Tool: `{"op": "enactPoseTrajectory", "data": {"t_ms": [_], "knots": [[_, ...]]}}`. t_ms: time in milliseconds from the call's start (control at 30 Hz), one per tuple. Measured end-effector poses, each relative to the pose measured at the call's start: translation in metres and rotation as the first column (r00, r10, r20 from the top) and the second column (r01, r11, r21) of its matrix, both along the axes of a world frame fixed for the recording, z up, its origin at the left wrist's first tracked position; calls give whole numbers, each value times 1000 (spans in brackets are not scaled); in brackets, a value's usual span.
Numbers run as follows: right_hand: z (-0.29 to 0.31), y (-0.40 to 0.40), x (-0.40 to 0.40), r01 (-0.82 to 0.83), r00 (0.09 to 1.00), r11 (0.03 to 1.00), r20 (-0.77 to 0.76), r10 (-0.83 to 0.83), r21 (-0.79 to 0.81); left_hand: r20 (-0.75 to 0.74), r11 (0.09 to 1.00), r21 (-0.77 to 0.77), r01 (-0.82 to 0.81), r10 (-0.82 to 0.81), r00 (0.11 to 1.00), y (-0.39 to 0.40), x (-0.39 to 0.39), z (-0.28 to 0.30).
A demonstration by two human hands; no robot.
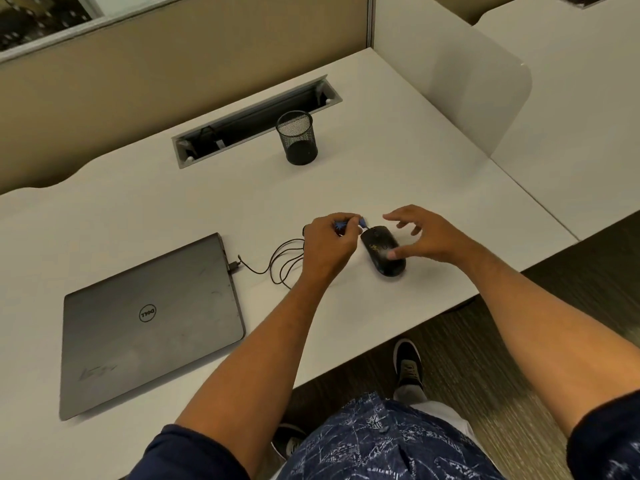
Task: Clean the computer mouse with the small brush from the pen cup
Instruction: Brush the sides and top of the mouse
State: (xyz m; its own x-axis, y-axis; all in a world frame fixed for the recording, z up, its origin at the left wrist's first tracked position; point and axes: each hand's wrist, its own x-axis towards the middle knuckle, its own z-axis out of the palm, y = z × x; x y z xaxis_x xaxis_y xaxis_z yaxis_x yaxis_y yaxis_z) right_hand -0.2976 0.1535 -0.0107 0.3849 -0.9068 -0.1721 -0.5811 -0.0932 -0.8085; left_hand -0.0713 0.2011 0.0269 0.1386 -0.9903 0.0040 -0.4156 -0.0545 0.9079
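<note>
A black computer mouse [382,251] with a yellow mark on its back lies on the white desk [398,181]. My left hand [327,245] is closed around a small blue brush [362,223], whose tip sits at the mouse's front end. My right hand [424,237] hovers over the mouse's right side with fingers spread; the thumb touches the mouse's back. The black mesh pen cup [298,137] stands further back on the desk, apparently empty.
A closed dark laptop [149,323] lies at the left, with the mouse's cable [277,265] looped between it and my left hand. A cable slot [256,119] is cut into the desk behind the cup. Partition walls stand behind and to the right.
</note>
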Motion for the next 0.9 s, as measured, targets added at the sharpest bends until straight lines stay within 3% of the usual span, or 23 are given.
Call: {"op": "enactPoseTrajectory", "data": {"t_ms": [133, 367, 533, 667, 900], "knots": [[-4, 0, 1, -139, 971, 987, -186, 151, 75, -66, 987, 156, 28, -17, 998, -3, 17, -3], [-9, -3, 0, -155, 957, 985, -239, 167, 71, 110, 964, 265, 10, -41, 993, -2, 26, -6], [-15, -2, -2, -140, 959, 989, -242, 149, 52, 331, 990, 139, -2, -45, 942, 5, 13, -11], [-16, 0, -3, -132, 960, 990, -241, 142, 56, 493, 994, 24, 111, -109, 863, 11, 7, -17], [-16, 1, -3, -136, 964, 990, -227, 141, 41, 555, 969, 66, 238, -234, 798, 24, 1, -22]]}}
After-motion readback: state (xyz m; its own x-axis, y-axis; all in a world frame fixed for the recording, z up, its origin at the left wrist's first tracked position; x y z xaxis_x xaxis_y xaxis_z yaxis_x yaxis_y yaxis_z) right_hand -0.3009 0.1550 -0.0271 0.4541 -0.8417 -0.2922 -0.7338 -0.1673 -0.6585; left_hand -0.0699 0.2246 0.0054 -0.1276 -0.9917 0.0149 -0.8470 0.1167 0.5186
